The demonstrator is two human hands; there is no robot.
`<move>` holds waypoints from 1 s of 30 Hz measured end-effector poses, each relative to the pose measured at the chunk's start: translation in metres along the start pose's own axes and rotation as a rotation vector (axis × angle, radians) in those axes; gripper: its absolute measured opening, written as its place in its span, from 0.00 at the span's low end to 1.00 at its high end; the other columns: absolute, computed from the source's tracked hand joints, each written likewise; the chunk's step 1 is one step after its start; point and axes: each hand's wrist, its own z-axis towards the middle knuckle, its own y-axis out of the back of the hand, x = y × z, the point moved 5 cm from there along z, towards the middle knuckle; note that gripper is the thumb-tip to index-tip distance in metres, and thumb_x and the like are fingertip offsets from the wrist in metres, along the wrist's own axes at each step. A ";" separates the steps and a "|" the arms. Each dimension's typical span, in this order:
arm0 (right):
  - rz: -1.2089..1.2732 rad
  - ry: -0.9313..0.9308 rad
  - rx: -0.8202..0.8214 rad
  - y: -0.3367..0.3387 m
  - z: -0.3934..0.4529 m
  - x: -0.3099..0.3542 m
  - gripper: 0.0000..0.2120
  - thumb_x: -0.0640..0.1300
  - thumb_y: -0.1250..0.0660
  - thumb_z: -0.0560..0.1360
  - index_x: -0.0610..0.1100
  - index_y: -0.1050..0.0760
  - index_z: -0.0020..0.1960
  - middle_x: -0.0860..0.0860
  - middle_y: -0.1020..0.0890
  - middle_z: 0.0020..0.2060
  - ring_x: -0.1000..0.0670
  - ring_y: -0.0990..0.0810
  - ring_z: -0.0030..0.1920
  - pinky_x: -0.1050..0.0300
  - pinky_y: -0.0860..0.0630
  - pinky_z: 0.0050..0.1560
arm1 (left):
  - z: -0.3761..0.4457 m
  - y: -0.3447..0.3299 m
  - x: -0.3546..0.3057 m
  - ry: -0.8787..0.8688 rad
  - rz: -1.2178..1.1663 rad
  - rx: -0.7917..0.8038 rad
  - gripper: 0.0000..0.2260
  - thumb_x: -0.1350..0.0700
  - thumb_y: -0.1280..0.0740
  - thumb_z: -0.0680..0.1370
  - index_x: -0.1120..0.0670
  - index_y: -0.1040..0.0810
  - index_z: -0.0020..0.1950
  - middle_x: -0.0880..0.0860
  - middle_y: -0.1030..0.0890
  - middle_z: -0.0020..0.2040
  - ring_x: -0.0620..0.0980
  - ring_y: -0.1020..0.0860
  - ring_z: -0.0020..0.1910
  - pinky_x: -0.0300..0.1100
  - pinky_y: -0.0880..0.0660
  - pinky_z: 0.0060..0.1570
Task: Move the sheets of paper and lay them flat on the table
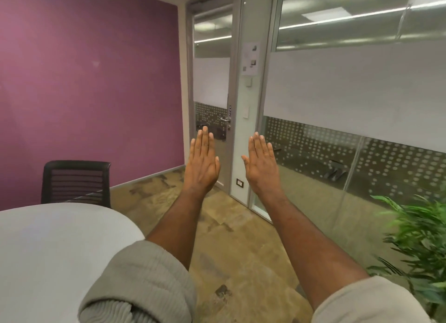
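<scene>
Both arms are stretched out in front of me at about chest height, backs of the hands toward the camera. My left hand is flat, fingers straight and together, holding nothing. My right hand is held the same way, a short gap to its right, also holding nothing. The white round table fills the lower left, below and left of my left forearm. No loose sheets of paper are in view; one printed sheet is stuck on the glass panel by the door.
A black mesh-back chair stands behind the table against the purple wall. A glass door and glass partition lie straight ahead. A green leafy plant is at the lower right. Tan patterned floor runs between table and glass.
</scene>
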 end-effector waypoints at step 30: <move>0.290 0.374 0.024 -0.388 0.430 0.041 0.31 0.56 0.56 0.85 0.40 0.56 0.81 0.44 0.53 0.82 0.46 0.57 0.82 0.46 0.57 0.81 | 0.281 -0.281 0.272 0.363 0.394 0.037 0.32 0.52 0.49 0.82 0.62 0.60 0.81 0.62 0.63 0.82 0.59 0.63 0.82 0.56 0.57 0.81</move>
